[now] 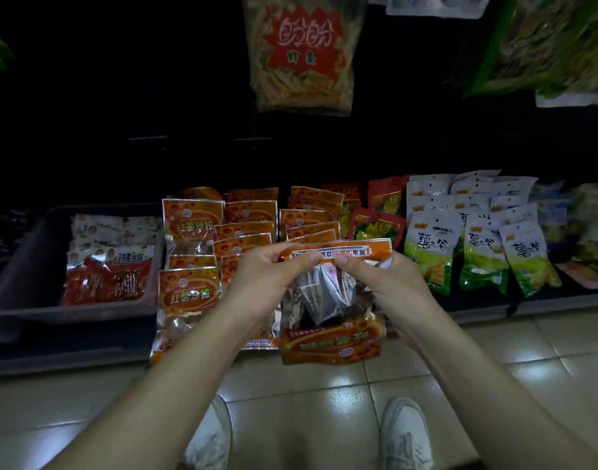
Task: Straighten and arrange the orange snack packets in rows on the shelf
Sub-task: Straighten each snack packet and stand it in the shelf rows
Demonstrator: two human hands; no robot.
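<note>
left hand (267, 276) pinches the top edge of the packet (331, 342) | right hand (389, 286) pinches the same edge | packet hangs in the air, silver back showing, just in front of the shelf (87, 351) | more orange packets (248, 212) lie in rows behind it | gray bin (23, 266) on the left | green bags (477, 256) on the right

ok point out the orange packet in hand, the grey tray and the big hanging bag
orange packet (324, 296), head view, on its silvery middle panel
grey tray (73, 313), head view, on its front wall
hanging bag (302, 52), head view, on its red label
</note>
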